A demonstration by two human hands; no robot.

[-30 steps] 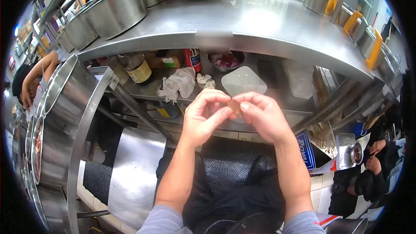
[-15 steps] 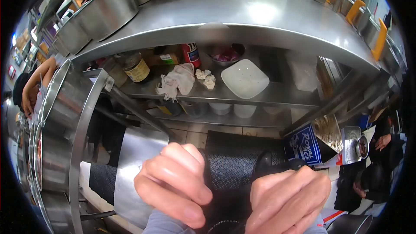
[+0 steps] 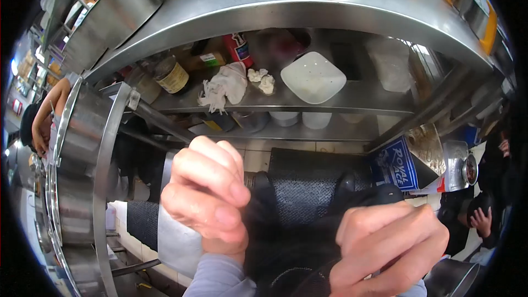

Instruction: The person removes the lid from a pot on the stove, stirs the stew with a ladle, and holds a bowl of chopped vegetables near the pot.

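Note:
My left hand (image 3: 206, 190) is closed with its fingers curled in, raised above the dark clothing on my lap; what it holds, if anything, is hidden. Lower right, my right hand (image 3: 390, 247) is also closed, its knuckles up and its fingertips out of sight. The two hands are apart. Beyond them on the under-shelf lie a white square dish (image 3: 313, 77) with small specks in it, crumpled white scraps (image 3: 262, 81) and a wrung white cloth (image 3: 225, 86).
Overhead runs a steel counter edge (image 3: 286, 11). Steel pots (image 3: 82, 159) stand at the left. A blue box (image 3: 399, 165) is at the right, near a small bowl (image 3: 470, 169). Other people are at both far sides. A jar (image 3: 171, 75) stands on the shelf.
Both hands have separated and come down toward my lap. The small brownish piece between them a second ago no longer shows. The view has tilted downward.

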